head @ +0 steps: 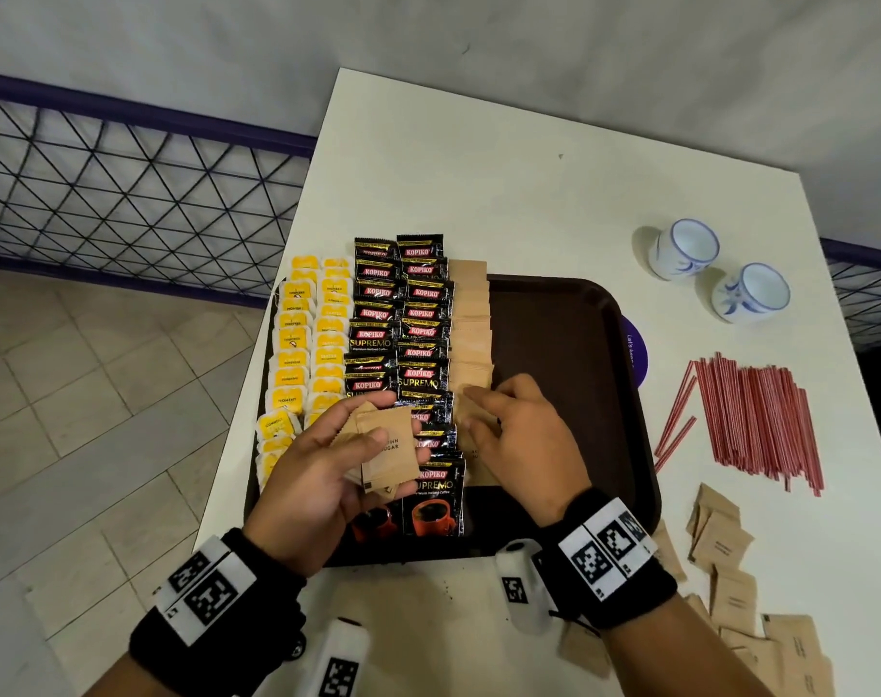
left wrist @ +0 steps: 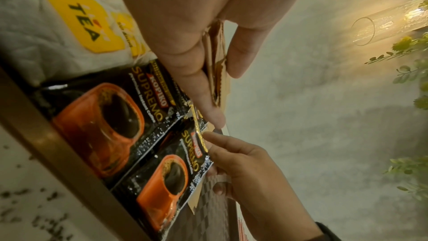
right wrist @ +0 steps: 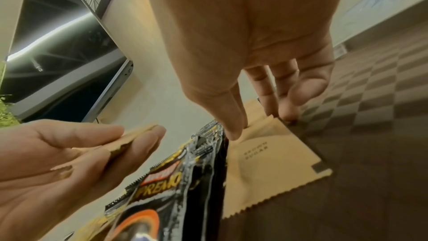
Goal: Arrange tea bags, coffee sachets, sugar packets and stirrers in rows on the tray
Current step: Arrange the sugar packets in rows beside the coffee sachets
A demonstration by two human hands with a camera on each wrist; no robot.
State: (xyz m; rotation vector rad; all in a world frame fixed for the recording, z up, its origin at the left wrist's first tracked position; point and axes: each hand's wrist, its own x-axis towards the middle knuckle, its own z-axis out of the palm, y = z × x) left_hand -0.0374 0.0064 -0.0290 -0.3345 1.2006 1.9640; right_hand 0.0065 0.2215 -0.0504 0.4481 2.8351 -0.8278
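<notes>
A dark brown tray [head: 569,374] carries two columns of yellow tea bags [head: 297,354], two columns of black coffee sachets [head: 403,314] and one column of brown sugar packets [head: 471,324]. My left hand [head: 373,435] hovers over the near coffee sachets and grips a small stack of sugar packets [head: 388,455] between thumb and fingers. My right hand [head: 484,410] is at the near end of the sugar column. Its thumb and fingertips hold the far edge of a sugar packet [right wrist: 266,162] that lies flat on the tray beside a coffee sachet [right wrist: 176,190]. Red stirrers [head: 760,420] lie on the table right of the tray.
Several loose sugar packets [head: 730,570] are scattered on the white table at the near right. Two blue-and-white cups [head: 685,249] stand at the far right, with a purple disc [head: 634,349] by the tray's right rim. The table's left edge drops to a tiled floor.
</notes>
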